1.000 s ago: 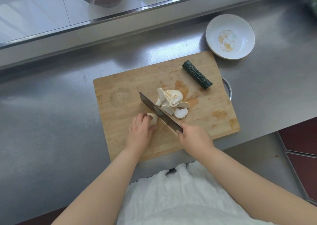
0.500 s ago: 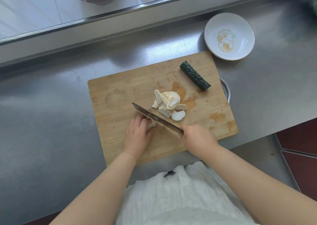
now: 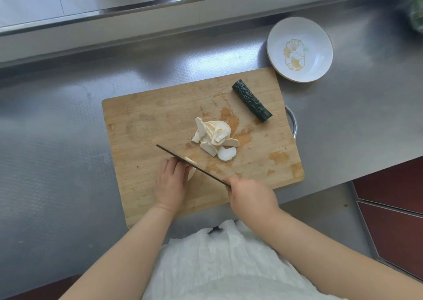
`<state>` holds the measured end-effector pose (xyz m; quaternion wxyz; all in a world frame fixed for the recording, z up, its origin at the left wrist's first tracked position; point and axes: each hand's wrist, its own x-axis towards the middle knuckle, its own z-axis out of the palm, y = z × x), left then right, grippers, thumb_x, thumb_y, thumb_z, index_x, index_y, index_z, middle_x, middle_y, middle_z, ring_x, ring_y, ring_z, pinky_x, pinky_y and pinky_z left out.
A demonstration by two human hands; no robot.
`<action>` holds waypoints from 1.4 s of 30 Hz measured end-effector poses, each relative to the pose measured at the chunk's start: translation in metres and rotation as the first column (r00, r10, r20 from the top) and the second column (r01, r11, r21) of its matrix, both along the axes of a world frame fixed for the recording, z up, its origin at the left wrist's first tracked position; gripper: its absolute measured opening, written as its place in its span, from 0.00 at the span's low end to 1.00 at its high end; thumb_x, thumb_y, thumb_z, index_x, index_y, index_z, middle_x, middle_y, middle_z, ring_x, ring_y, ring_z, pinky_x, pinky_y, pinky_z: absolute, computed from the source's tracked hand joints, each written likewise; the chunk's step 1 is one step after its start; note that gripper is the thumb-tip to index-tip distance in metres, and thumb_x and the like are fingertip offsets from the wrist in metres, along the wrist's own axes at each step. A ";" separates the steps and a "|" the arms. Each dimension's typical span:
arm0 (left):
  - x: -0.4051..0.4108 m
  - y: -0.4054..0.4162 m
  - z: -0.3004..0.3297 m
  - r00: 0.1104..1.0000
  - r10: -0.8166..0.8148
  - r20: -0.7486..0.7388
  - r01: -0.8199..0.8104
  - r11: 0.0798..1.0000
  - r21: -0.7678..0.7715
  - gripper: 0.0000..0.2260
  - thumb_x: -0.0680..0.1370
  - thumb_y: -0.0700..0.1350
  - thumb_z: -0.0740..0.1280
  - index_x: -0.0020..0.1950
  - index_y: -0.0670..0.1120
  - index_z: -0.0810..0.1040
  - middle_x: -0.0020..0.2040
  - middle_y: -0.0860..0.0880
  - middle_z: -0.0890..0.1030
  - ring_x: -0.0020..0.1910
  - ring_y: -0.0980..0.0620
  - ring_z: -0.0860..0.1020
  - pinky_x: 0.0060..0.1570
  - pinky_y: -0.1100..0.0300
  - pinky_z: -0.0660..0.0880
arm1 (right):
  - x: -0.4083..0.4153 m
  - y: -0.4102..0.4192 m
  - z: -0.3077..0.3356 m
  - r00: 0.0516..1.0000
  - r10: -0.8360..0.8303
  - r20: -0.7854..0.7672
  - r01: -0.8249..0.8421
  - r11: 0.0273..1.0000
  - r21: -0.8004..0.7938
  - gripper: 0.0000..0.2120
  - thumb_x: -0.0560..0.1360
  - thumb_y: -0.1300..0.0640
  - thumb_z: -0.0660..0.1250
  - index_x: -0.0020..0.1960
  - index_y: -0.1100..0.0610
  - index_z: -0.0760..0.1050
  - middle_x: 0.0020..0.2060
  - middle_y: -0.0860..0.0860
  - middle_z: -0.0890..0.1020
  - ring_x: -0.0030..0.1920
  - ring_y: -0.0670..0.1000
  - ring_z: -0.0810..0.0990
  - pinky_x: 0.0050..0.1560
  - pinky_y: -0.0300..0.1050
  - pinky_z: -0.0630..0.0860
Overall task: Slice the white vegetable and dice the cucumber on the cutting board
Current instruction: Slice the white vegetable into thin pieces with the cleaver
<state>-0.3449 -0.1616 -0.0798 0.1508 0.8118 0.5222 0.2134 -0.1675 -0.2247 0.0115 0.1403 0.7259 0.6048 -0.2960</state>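
Observation:
A wooden cutting board (image 3: 142, 121) lies on the steel counter. A pile of white vegetable slices (image 3: 215, 139) sits near its middle. A dark green cucumber piece (image 3: 251, 100) lies at the board's far right. My left hand (image 3: 170, 182) holds down the remaining white vegetable stub (image 3: 191, 174), mostly hidden under my fingers. My right hand (image 3: 250, 198) grips the handle of a knife (image 3: 183, 161), whose blade stands upright on edge against my left fingers. A thin fresh slice (image 3: 191, 161) leans on the blade's far side.
A white plate (image 3: 320, 48) with a gold motif sits on the counter beyond the board's far right corner. A raised steel ledge (image 3: 160, 4) runs along the back. A metal handle (image 3: 293, 122) pokes out from under the board's right edge.
The knife blade has tilted from flat-looking to upright on edge and come down through the stub. A new thin slice now stands beside the blade.

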 end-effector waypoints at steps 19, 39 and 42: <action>0.000 0.001 -0.007 0.999 -0.011 0.046 0.010 1.000 0.022 0.16 0.81 0.45 0.59 0.43 0.36 0.80 0.42 0.40 0.79 0.38 0.41 0.75 0.36 0.52 0.73 | -0.021 0.029 -0.014 0.999 -0.031 -0.023 0.028 0.990 -0.137 0.10 0.74 0.69 0.57 0.49 0.55 0.70 0.33 0.51 0.74 0.33 0.54 0.70 0.24 0.42 0.58; 0.001 -0.002 0.002 0.998 0.018 0.059 -0.017 1.000 -0.007 0.15 0.79 0.44 0.59 0.42 0.35 0.80 0.40 0.39 0.79 0.36 0.40 0.75 0.32 0.51 0.74 | -0.013 0.005 -0.005 0.998 -0.017 -0.054 0.016 1.000 -0.014 0.10 0.78 0.62 0.57 0.54 0.51 0.73 0.36 0.51 0.79 0.33 0.55 0.71 0.25 0.41 0.55; 0.001 -0.003 -0.001 0.997 0.038 0.063 -0.039 0.999 0.011 0.13 0.77 0.42 0.60 0.41 0.35 0.80 0.39 0.40 0.79 0.40 0.44 0.71 0.34 0.53 0.72 | -0.016 0.010 -0.004 0.999 -0.007 -0.047 0.005 0.999 -0.043 0.10 0.77 0.64 0.57 0.51 0.53 0.73 0.32 0.50 0.74 0.32 0.54 0.71 0.24 0.41 0.55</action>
